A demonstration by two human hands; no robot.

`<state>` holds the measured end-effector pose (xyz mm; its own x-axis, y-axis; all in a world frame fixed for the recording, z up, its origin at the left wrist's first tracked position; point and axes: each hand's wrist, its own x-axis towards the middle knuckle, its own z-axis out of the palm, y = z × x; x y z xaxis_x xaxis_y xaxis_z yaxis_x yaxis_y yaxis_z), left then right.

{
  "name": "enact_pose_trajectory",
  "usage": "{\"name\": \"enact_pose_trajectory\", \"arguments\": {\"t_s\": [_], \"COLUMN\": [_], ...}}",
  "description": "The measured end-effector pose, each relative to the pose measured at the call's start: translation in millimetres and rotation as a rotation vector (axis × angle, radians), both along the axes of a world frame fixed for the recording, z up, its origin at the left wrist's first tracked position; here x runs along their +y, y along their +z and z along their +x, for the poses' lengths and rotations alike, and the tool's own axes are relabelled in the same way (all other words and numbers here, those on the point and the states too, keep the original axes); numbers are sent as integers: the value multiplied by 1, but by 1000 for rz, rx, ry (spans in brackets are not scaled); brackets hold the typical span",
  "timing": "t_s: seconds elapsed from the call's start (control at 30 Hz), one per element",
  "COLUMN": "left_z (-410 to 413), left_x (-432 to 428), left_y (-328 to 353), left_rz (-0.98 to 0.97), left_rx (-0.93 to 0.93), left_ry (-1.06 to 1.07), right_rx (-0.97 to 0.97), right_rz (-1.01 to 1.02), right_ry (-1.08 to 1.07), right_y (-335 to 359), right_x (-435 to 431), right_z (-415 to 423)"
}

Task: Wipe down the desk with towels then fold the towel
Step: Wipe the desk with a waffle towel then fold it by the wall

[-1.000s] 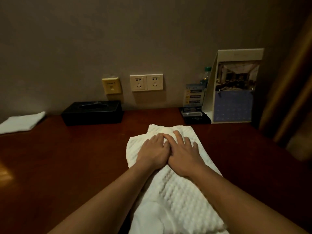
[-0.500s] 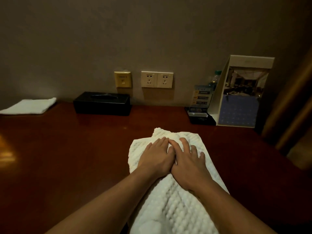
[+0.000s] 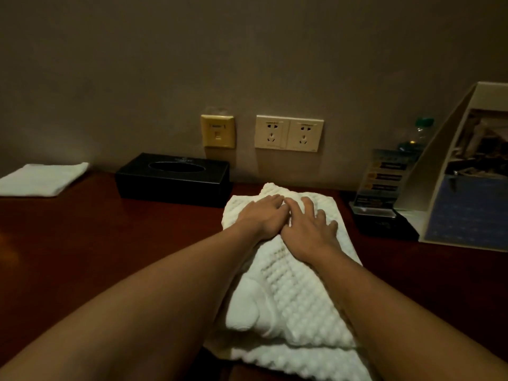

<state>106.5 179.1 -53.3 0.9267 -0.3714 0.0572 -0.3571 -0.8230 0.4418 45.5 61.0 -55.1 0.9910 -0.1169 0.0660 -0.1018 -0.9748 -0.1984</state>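
Head view: a white towel (image 3: pixel 297 292) with a raised bubble weave is seen lying on the dark red-brown desk (image 3: pixel 96 257), stretched from the near edge toward the wall.
Towel form: it is bunched in loose layers; a smoother rolled fold is shown on its left side, and a lower layer is spread beneath the near end.
Towel place: the far end is set just short of the wall, between a black tissue box (image 3: pixel 173 178) and a black-based sign holder (image 3: pixel 384 182).
Left hand (image 3: pixel 261 215): laid palm down on the far end, fingers straight and kept together, nothing gripped.
Right hand (image 3: pixel 305 229): laid flat beside it, touching it, fingers straight and slightly spread.
Farther out: a folded white cloth (image 3: pixel 44 178) is placed at far left; twin sockets (image 3: pixel 288 133) and a yellow wall plate (image 3: pixel 218 131) are fixed above.
Cut off: the towel's near end is crossed by the forearms and the frame edge; a card stand (image 3: pixel 467 188) is clipped at right.
Hard to make out: the sign's print cannot be read; a bottle (image 3: pixel 420 133) behind it is mostly hidden.
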Motion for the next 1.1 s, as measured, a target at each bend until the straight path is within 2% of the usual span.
{"name": "enact_pose_trajectory", "arguments": {"t_s": [0.2,0.4,0.73,1.1], "left_z": [42,36,-87,-218], "left_x": [5,7,25,53], "left_y": [3,4,-2,-11], "left_rz": [-82,-56,-19,1], "left_rx": [72,49,10,-26], "left_ry": [26,11,72,46], "right_rx": [-22,-12,-14,-17], "right_rz": [16,-9,-23,-33], "right_ry": [-7,-13,75,103], "right_y": [-2,-4,0,-2], "right_x": [5,6,22,47], "right_z": [46,36,-86,-219]}}
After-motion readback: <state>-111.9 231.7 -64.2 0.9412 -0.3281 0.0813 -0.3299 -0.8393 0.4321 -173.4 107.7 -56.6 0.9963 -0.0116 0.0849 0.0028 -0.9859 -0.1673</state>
